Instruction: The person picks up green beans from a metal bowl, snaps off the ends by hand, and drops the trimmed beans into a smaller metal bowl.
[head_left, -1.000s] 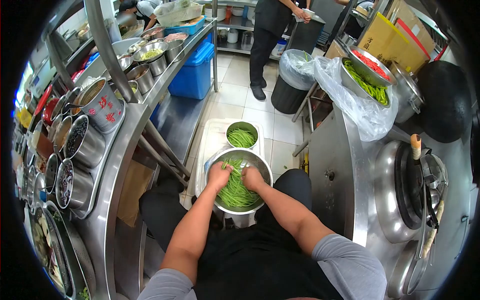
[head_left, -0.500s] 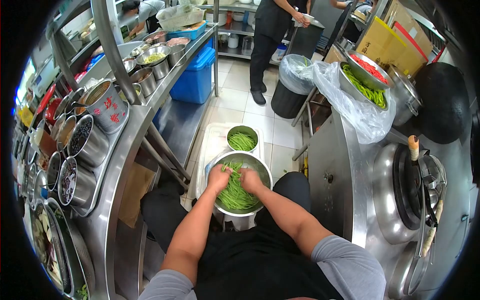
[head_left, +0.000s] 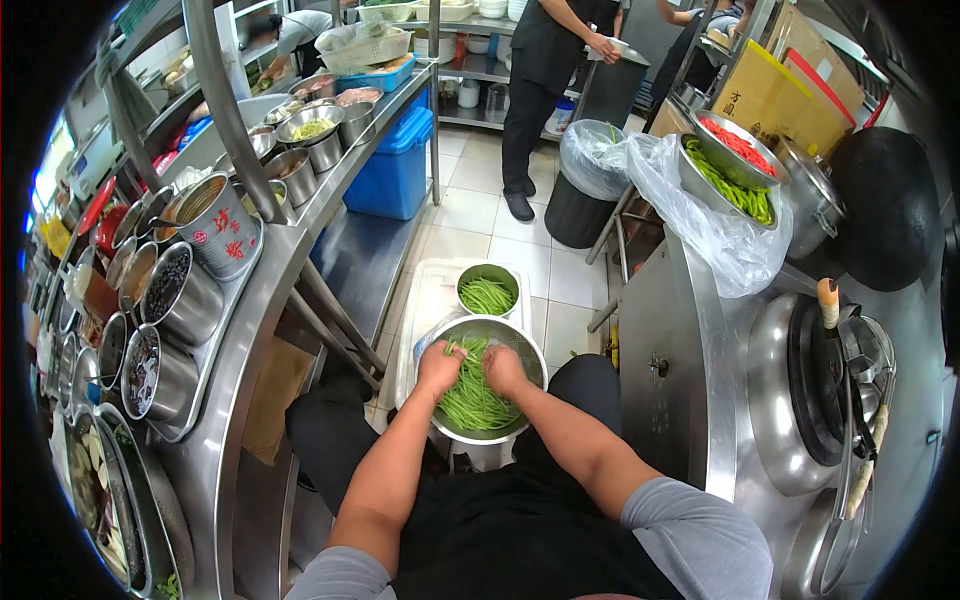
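Note:
Between my knees is a large metal bowl [head_left: 536, 372] filled with long green beans [head_left: 476, 402]. My left hand [head_left: 440, 367] is closed on some green beans at the bowl's left side. Opposite it, my right hand [head_left: 503, 369] is curled inside the bowl, against the beans; what its fingers hold is hidden. Just beyond the bowl, a smaller metal pot [head_left: 487, 271] with more green beans stands on a white plastic lid or box [head_left: 432, 282].
At left, a steel counter [head_left: 262, 300] carries pots and ingredient bowls. A wok [head_left: 785, 400] and a bowl of red and green peppers [head_left: 715, 180] sit at right. Ahead are a lined bin [head_left: 582, 205], a blue box [head_left: 388, 170] and a standing person [head_left: 535, 80].
The view has shifted slightly, so the surroundings sit a little lower. My right hand is more closed and has moved slightly within the bowl; my left hand stays over the beans.

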